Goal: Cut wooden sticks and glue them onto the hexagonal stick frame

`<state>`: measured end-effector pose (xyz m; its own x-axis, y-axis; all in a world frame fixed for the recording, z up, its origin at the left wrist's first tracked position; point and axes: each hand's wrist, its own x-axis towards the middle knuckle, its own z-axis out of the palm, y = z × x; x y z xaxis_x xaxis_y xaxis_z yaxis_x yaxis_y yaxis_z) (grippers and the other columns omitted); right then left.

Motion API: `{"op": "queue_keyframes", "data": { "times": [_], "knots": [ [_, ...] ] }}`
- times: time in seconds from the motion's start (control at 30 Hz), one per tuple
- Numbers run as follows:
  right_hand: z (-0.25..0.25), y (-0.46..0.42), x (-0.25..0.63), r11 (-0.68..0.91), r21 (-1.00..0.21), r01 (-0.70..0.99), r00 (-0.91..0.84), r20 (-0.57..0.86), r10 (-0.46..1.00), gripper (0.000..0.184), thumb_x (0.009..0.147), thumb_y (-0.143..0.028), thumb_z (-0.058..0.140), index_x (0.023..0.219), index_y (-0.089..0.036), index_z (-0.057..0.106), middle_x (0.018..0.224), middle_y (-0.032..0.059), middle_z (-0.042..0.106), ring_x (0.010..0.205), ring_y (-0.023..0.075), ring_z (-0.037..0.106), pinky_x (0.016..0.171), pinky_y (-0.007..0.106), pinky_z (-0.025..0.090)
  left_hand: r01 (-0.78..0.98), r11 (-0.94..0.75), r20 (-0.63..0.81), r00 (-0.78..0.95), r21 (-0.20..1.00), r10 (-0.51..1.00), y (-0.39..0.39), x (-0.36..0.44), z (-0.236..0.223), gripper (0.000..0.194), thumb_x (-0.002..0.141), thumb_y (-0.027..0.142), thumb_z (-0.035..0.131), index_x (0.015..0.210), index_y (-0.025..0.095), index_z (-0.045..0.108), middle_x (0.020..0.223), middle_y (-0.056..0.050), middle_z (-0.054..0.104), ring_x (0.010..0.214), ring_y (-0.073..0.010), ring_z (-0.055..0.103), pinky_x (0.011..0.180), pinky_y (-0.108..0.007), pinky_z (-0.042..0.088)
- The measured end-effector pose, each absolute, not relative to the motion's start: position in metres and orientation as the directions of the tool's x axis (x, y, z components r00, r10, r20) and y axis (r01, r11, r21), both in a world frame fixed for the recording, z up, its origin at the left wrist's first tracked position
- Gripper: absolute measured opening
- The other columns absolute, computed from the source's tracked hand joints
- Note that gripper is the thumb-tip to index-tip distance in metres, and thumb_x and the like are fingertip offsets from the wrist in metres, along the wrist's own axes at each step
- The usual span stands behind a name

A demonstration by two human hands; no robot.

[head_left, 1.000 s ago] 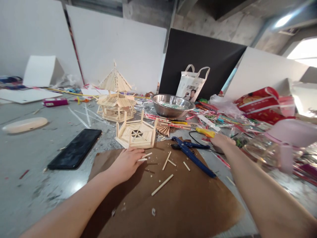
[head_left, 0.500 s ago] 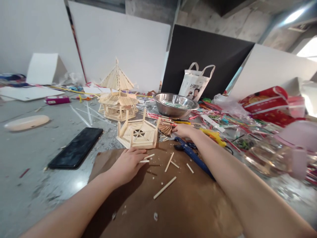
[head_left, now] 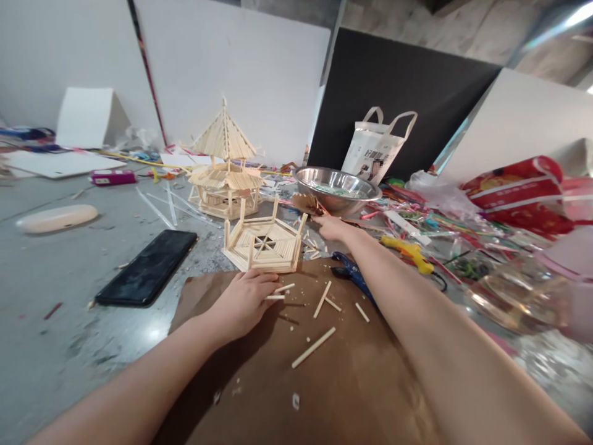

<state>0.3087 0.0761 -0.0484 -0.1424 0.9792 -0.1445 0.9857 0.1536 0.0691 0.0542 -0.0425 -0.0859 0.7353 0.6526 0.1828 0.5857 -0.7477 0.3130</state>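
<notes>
My left hand (head_left: 244, 303) is low over the brown sheet with its fingers closed on two short wooden sticks (head_left: 283, 288), whose shadow falls below. Just beyond its fingers sits a hexagonal stick base (head_left: 282, 254) with upright posts. My right hand (head_left: 332, 227) reaches forward, closed on a brown pleated, fan-like piece (head_left: 306, 203) beside the metal bowl; part of its grip is hidden. Blue-handled pliers (head_left: 354, 272) lie partly under my right forearm. Loose sticks (head_left: 314, 347) are scattered on the brown sheet (head_left: 361, 383).
Behind the base stands a stick pavilion (head_left: 225, 161) with a pointed roof. A metal bowl (head_left: 343, 201), a white bag (head_left: 373, 151) and a yellow glue gun (head_left: 410, 252) are to the right, amid colourful clutter. At left lies a black phone (head_left: 147, 267).
My right hand has moved away from me with the pleated piece, uncovering small stick bits beside the base. My left hand keeps its place with the sticks. The view has shifted slightly.
</notes>
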Motion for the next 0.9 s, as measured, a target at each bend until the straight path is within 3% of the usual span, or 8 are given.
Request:
{"op": "queue_keyframes", "data": {
  "times": [0.37,0.73,0.9],
  "knots": [
    [-0.063,0.083,0.287,0.222,-0.017,0.975,-0.22,-0.212,0.952,0.043,0.062,-0.005,0.044,0.101,-0.021,0.056,0.095,-0.0004,0.062,0.08,0.0141,0.056,0.065,0.016,0.039,0.581,-0.75,0.182,0.738,0.317,0.649,-0.042,0.053,-0.085,0.028,0.08,0.028,0.037,0.102,0.024,0.053,0.11,-0.001,0.052,0.103,-0.0182,0.041,0.086,-0.034,0.031],
    [-0.045,0.062,0.283,0.303,0.008,0.953,-0.283,-0.339,0.897,0.031,0.062,-0.011,0.046,0.091,-0.016,0.058,0.094,0.0047,0.061,0.079,0.0173,0.055,0.064,0.021,0.04,0.605,-0.725,0.2,0.705,0.329,0.68,-0.043,0.054,-0.087,0.029,0.08,0.03,0.036,0.102,0.024,0.053,0.11,-0.002,0.053,0.103,-0.0176,0.042,0.086,-0.033,0.031],
    [-0.035,0.051,0.283,0.365,-0.008,0.931,-0.332,-0.432,0.838,0.041,0.056,-0.015,0.051,0.097,-0.016,0.053,0.097,0.0033,0.057,0.081,0.0148,0.053,0.061,0.018,0.04,0.602,-0.721,0.192,0.706,0.343,0.681,-0.042,0.055,-0.088,0.029,0.081,0.031,0.035,0.1,0.022,0.054,0.109,-0.003,0.053,0.103,-0.0175,0.041,0.087,-0.032,0.031]
  ]
}}
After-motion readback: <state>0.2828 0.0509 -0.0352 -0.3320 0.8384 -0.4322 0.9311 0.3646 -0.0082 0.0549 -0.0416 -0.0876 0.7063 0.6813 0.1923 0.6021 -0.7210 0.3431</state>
